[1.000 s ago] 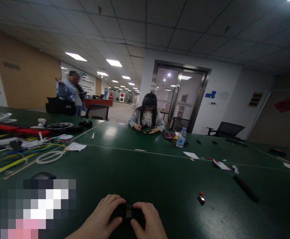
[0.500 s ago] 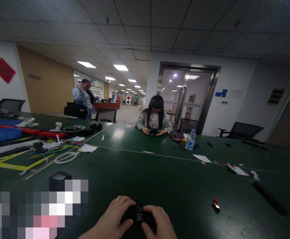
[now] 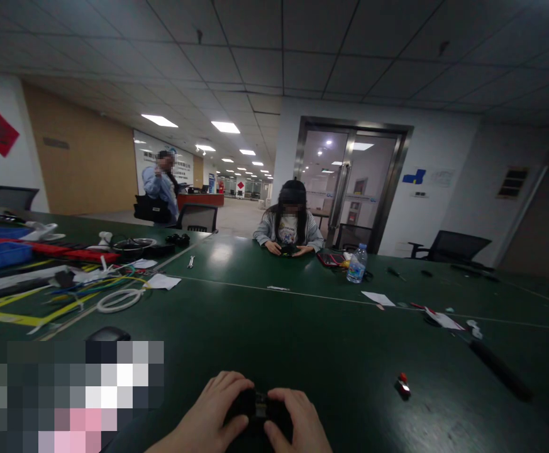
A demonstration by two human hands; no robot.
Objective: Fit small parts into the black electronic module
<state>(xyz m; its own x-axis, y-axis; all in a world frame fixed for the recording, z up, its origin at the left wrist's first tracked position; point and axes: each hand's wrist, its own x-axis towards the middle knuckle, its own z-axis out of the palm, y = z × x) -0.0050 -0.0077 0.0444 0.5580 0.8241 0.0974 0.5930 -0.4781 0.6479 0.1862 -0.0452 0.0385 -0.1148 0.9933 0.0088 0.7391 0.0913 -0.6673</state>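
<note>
At the bottom centre, a small black device with a paler middle part lies between my two hands on the green table. My left hand grips its left side, thumb in front and fingers over the top. The right side is gripped the same way by my right hand. Palms and fingers cover much of the device, so its exact kind is hard to make out.
Across the green table, a seated person holds a dark object. Another person stands back left. A water bottle, a black-handled tool and a small red item lie rightward; cables and blue trays leftward.
The whole view has shifted slightly, with the table items appearing a little further left. Both my hands keep the same grip on the black device. The standing person has turned slightly.
</note>
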